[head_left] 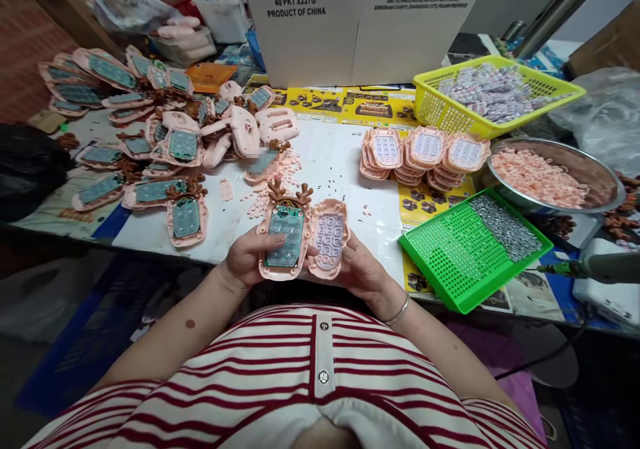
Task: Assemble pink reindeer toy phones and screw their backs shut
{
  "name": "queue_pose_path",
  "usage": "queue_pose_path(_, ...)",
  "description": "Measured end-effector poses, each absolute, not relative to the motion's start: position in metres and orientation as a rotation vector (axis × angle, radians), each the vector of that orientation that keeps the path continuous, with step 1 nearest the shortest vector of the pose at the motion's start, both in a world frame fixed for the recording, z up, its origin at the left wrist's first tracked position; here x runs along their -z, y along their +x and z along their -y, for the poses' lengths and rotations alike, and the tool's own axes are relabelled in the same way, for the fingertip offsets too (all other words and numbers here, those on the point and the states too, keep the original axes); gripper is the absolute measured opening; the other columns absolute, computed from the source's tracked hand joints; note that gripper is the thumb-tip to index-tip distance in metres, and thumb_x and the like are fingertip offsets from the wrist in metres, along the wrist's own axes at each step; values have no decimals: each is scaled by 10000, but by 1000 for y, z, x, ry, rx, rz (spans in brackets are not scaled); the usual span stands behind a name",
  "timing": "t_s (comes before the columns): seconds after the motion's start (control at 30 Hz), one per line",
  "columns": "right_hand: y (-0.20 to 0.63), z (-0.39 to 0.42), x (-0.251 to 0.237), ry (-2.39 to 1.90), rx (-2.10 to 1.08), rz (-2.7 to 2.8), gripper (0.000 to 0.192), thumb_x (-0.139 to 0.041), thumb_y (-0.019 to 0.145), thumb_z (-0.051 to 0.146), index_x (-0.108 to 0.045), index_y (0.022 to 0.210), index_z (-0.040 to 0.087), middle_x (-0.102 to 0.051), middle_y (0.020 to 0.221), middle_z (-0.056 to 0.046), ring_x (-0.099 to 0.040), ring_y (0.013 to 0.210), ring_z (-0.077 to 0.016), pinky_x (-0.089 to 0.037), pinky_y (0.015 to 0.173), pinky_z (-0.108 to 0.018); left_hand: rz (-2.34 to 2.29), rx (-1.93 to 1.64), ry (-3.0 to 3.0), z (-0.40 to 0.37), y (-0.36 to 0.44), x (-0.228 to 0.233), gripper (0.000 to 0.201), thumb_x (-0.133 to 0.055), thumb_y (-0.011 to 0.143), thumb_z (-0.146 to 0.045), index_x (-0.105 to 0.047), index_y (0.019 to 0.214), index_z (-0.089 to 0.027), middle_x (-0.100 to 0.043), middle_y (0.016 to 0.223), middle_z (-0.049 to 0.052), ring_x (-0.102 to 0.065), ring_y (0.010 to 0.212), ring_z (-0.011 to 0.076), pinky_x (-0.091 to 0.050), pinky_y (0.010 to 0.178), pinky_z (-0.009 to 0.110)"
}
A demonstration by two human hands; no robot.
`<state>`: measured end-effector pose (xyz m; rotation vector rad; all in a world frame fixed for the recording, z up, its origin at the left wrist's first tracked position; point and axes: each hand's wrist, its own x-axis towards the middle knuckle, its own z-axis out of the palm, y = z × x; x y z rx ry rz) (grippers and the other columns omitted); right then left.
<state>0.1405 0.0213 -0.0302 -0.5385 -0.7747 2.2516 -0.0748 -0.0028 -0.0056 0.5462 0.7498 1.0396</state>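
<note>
My left hand point(249, 257) grips a pink toy phone half point(283, 272) with brown antlers on top and a green circuit board point(285, 230) inside; the thumb lies across the board. Right beside it, my right hand point(364, 268) holds a pink keypad shell point(327, 239), its inner side with a pale button pad facing up. The two halves are side by side, their edges close together, just over the table's front edge. Behind them lie scattered small pink pieces point(255, 199) and another antlered half point(263, 164), partly blurred.
A heap of circuit-board halves point(183, 146) covers the left of the table. Stacked keypad shells point(427, 149), a yellow basket point(500, 129), a metal bowl point(617, 192) of pink parts and a green tray point(440, 262) of screws stand right. An electric screwdriver point(600, 267) juts in; a carton point(360, 29) stands behind.
</note>
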Motion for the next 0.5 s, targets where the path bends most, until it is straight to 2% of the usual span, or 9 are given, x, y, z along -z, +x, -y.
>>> queue_pose_path(0.07,140,-22,30,-574,-2190,765,720,-868,725,447,-559,1365,328,-746,1197,-24,-738,994,-186,-586,891,-342,-769,-1162,611,0,-72,1,665,-912,633,-408,-712,1186,-97,-784,1075,197,-780,887,370,-650,740,436)
queue_pose_path(0.13,136,-23,30,-632,-2126,771,733,-864,731,431,-540,1383,343,-749,1195,-18,-745,980,-184,-584,862,-331,-822,-1261,650,-3,-68,-2,783,-886,628,-612,-708,1217,-129,-772,1135,179,-780,814,303,-634,680,360)
queue_pose_path(0.23,126,-20,30,-682,-2083,782,796,-873,727,372,-499,1430,366,-755,1138,-4,-735,958,-165,-579,809,-292,-1007,-1323,674,-6,-59,-2,883,-695,654,-859,-719,1146,-127,-777,1060,166,-762,750,267,-605,624,337)
queue_pose_path(0.33,114,-16,31,-713,-2050,795,864,-893,704,330,-477,1459,384,-738,1099,-4,-706,952,-157,-579,762,-267,-1215,-1338,774,-6,-51,6,814,-631,740,-843,-700,1116,-124,-767,1034,150,-754,835,261,-592,655,317)
queue_pose_path(0.43,104,-13,32,-765,-1973,806,904,-910,679,318,-475,1469,384,-706,1135,-15,-683,966,-159,-596,798,-300,-1300,-1375,918,-6,-48,15,747,-682,786,-750,-637,1250,-166,-740,1148,129,-731,957,242,-588,753,304)
queue_pose_path(0.5,101,-12,34,-776,-1942,824,927,-921,663,320,-474,1473,368,-687,1172,-24,-677,965,-155,-597,859,-334,-1297,-1359,979,-6,-47,18,774,-705,793,-715,-577,1352,-194,-740,1114,114,-727,914,229,-584,736,299)
